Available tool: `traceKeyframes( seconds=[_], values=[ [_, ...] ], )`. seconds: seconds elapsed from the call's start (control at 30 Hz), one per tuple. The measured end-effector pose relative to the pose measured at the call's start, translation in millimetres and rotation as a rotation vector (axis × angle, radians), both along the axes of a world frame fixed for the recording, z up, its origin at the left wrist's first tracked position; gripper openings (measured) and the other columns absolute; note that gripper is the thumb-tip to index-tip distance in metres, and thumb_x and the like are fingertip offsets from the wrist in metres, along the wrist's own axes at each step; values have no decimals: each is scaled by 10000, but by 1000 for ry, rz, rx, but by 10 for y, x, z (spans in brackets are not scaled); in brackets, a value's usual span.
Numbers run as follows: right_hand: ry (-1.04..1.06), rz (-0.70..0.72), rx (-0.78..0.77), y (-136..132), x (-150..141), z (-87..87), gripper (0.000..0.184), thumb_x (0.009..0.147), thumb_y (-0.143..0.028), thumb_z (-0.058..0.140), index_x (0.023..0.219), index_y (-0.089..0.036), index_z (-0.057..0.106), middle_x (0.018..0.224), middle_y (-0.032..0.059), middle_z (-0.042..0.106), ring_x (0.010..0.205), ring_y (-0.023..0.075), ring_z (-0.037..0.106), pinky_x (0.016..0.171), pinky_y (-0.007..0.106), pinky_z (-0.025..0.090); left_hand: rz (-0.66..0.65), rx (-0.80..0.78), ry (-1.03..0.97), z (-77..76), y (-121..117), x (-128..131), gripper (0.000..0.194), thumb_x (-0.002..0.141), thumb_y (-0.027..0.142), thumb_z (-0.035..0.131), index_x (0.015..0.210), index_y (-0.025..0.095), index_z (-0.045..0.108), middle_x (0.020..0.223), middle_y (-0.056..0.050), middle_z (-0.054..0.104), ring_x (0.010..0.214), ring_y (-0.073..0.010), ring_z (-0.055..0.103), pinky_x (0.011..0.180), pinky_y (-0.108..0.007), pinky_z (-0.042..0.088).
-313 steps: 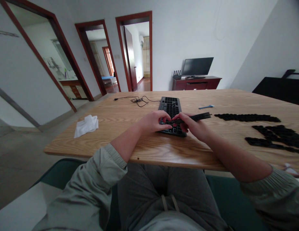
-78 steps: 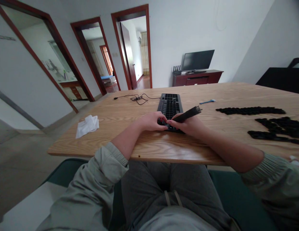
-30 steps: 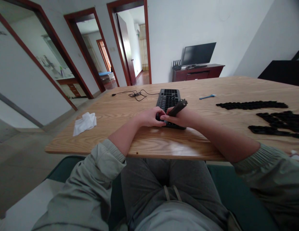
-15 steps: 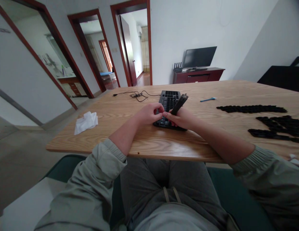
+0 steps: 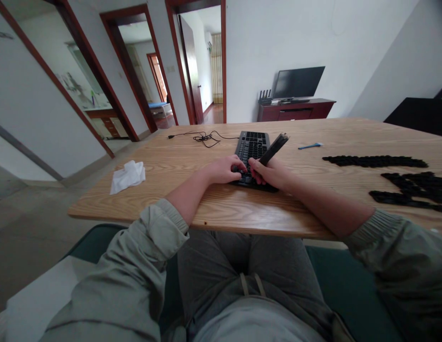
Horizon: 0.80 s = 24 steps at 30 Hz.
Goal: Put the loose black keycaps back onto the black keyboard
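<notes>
A black keyboard (image 5: 254, 138) lies lengthwise away from me on the wooden table, its near end under my hands. My left hand (image 5: 224, 169) rests at the keyboard's near left side, fingers bent over the keys and thumb apart from them. Dark keys show in the gap between thumb and fingers. My right hand (image 5: 270, 173) is closed around a dark, stick-like thing (image 5: 275, 148), whose blunt end points up and to the right. Its lower end is hidden by my fingers, so I cannot tell its exact kind. Both hands are close together.
The keyboard's black cable (image 5: 206, 137) lies coiled at the back left. A crumpled white tissue (image 5: 128, 176) is on the left. To the right lie a blue toothbrush-like thing (image 5: 310, 146), a long row of black pieces (image 5: 375, 161) and more black pieces (image 5: 416, 185) on the table (image 5: 171, 204).
My left hand has come away from my right thumb and lowered onto the keys, its fingers spreading from a pinch. The dark stick in my right hand leans further right.
</notes>
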State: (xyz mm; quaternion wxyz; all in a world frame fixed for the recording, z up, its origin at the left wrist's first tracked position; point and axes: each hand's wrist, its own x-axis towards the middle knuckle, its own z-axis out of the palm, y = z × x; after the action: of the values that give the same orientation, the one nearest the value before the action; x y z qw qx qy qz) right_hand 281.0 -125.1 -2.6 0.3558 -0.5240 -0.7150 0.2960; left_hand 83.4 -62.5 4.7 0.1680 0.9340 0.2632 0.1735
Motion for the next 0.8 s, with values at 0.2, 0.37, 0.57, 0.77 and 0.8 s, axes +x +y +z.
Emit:
traceKeyframes(
  seconds=[0.2, 0.37, 0.57, 0.77, 0.8],
  values=[
    [-26, 41, -48, -4, 11, -13, 584, 875, -712, 418, 627, -190, 505, 537, 1, 509, 460, 110, 450, 456, 261, 361, -3, 1, 41, 39, -39, -6, 309, 762, 203, 569, 1034, 188, 717, 1042, -43, 625, 897, -151, 600, 865, -277, 504],
    [-144, 69, 127, -194, -18, 68, 526, 884, -666, 434, 694, -195, 572, 574, 16, 537, 542, 146, 483, 539, 284, 385, -12, 23, 49, 55, -63, -2, 276, 774, 209, 566, 1006, 174, 712, 1018, -41, 622, 923, -156, 597, 874, -272, 500],
    [-182, 76, 197, -222, -49, 107, 456, 914, -592, 431, 780, -196, 615, 596, 25, 555, 614, 175, 514, 607, 295, 405, -29, 15, 49, 56, -70, -2, 273, 781, 206, 553, 1002, 180, 711, 1034, -38, 617, 927, -150, 599, 870, -265, 498],
    [-299, 105, 274, -190, -19, 45, 434, 946, -516, 395, 750, -193, 608, 651, 40, 583, 630, 173, 528, 630, 299, 399, -30, 31, 56, 66, -86, 10, 245, 798, 244, 587, 999, 181, 713, 1048, -49, 633, 949, -165, 597, 882, -282, 490],
    [-321, 116, 289, -204, -19, 29, 420, 946, -505, 399, 759, -194, 612, 667, 42, 591, 639, 174, 533, 633, 299, 399, -38, 28, 59, 69, -88, 12, 243, 804, 255, 592, 999, 183, 717, 1055, -52, 632, 957, -167, 597, 890, -284, 487]
  ],
)
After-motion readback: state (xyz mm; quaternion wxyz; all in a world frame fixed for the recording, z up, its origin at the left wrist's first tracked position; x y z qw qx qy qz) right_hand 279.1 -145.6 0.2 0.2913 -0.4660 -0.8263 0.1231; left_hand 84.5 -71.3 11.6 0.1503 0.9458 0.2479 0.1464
